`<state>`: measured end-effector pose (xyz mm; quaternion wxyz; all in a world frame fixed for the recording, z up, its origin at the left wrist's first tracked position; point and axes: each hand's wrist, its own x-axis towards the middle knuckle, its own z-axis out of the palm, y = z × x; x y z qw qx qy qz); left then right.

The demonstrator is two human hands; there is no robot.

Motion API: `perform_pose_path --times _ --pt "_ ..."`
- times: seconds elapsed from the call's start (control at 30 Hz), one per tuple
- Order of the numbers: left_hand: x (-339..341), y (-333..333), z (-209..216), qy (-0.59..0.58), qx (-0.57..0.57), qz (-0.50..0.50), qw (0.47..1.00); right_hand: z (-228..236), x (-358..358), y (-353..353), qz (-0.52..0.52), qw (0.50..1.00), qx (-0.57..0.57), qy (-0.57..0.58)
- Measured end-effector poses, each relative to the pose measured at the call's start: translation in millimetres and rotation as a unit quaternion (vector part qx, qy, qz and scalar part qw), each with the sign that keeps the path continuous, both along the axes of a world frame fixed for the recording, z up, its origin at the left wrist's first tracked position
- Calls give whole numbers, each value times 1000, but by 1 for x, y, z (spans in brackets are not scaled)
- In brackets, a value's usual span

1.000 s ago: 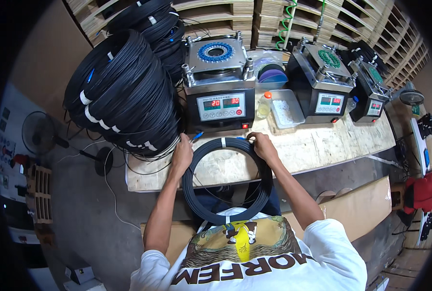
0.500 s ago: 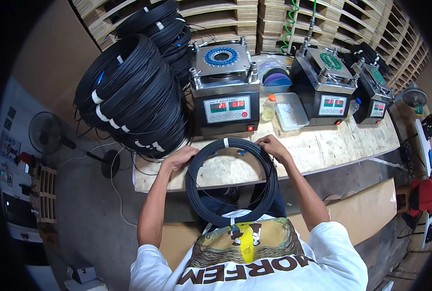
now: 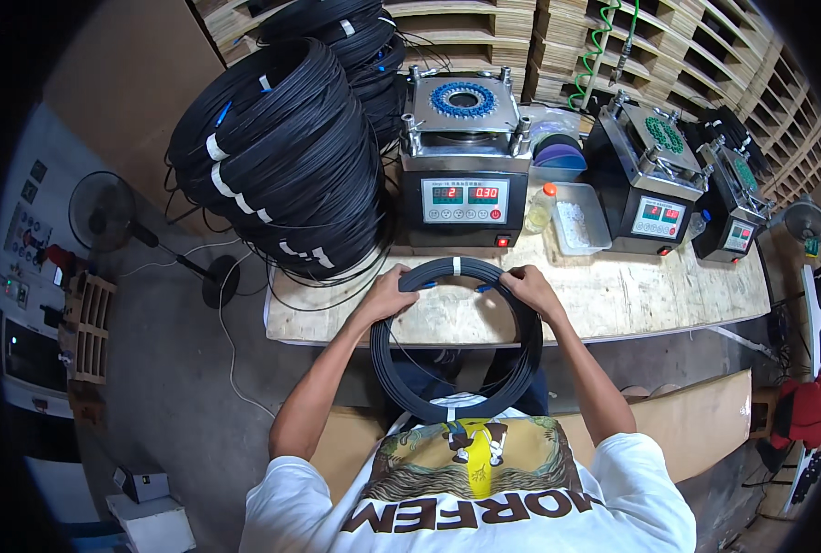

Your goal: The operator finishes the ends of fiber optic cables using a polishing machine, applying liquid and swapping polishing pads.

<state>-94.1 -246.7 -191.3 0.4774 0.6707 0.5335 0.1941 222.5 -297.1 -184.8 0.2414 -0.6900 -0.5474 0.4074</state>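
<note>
Left hand [image 3: 390,295] is the one that's moved: half a second ago it's at the outer edge of the coil of black cable [image 3: 527,355], and now it reaches over the rim so the fingertips poke into the ring's opening. Right hand [image 3: 532,288] stays at the upper right of the ring, same as before. So both hands are grasping the coil, left one on the upper left, right one on the upper right, roughly level with each other. Coil's top part sits over the front edge of the bench [image 3: 318,318], and the rest sticks out past that edge, down toward the white shirt [image 3: 521,488]. Can't tell if the bench carries any of its weight. A white tape band [image 3: 457,266] wraps it at the top, between the hands, and two blue connectors [image 3: 484,288] show inside the ring near the top, one just beside the left fingertips. Over at the bench's left end there's a big leaning stack of black coils [image 3: 281,166]. Toward the back edge stands a machine with a blue ring on top [image 3: 466,207], then going right, an orange-capped bottle [image 3: 539,212], a clear tray with white bits [image 3: 581,241] and two machines with green rings [image 3: 645,184] toward the back right corner.
</note>
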Motion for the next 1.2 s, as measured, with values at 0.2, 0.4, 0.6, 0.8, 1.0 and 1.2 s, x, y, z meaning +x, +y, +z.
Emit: perform_pose_path --times 0.2,0.4,0.6,0.8,1.0,1.2 --pt "-5 16 2 64 -47 -74 994 13 -21 0 139 984 87 -66" --pt "12 -6 19 64 131 -57 988 -10 -22 -7 123 933 217 -258" --pt "1 -24 50 118 151 -105 976 2 -26 -2 185 913 211 -296" --pt "-13 -36 137 190 218 -82 954 89 -32 15 246 893 273 -262" --pt "-43 -56 298 224 303 -15 926 251 -72 28 238 853 357 -297" --pt "-123 20 420 264 519 4 813 384 -130 119 302 745 539 -249"
